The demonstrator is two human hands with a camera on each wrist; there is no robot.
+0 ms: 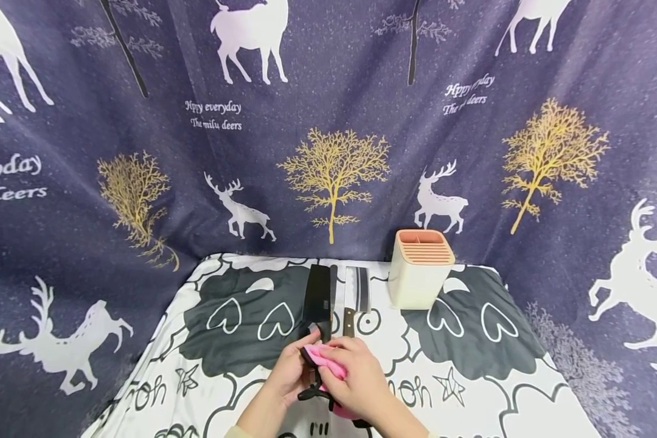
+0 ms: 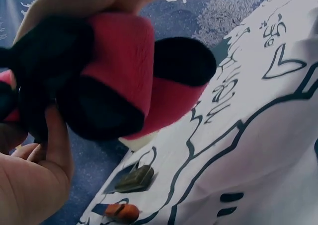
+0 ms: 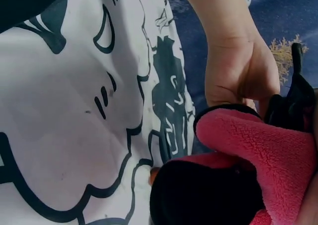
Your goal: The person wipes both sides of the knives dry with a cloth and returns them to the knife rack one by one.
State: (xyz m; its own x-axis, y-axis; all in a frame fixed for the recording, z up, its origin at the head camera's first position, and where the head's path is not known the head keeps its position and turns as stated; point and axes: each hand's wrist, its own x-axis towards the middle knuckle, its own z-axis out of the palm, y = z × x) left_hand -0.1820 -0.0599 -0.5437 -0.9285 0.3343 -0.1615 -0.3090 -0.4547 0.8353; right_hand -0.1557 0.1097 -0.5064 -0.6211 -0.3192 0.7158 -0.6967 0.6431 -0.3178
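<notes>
My left hand (image 1: pixel 283 376) grips what look like black-handled scissors (image 1: pixel 314 395), partly wrapped in a cloth. That cloth (image 1: pixel 331 363) is fuzzy pink with black patches; my right hand (image 1: pixel 361 372) pinches it against the tool, the two hands close together. Folds of the cloth (image 2: pixel 121 51) hang in front of the left wrist camera and hide much of the tool. In the right wrist view, the left hand (image 3: pixel 241 73) sits behind the folded cloth. Just beyond the hands lie a black cleaver (image 1: pixel 317 295) and a wooden-handled cleaver (image 1: pixel 358 289).
A narrow dark knife (image 1: pixel 333 286) lies between the cleavers. At the back right stands a cream knife block (image 1: pixel 416 280) with a slotted orange top. The patterned sheet (image 1: pixel 241 353) covers the surface, and a dark blue deer-print curtain (image 1: pixel 328 91) hangs behind.
</notes>
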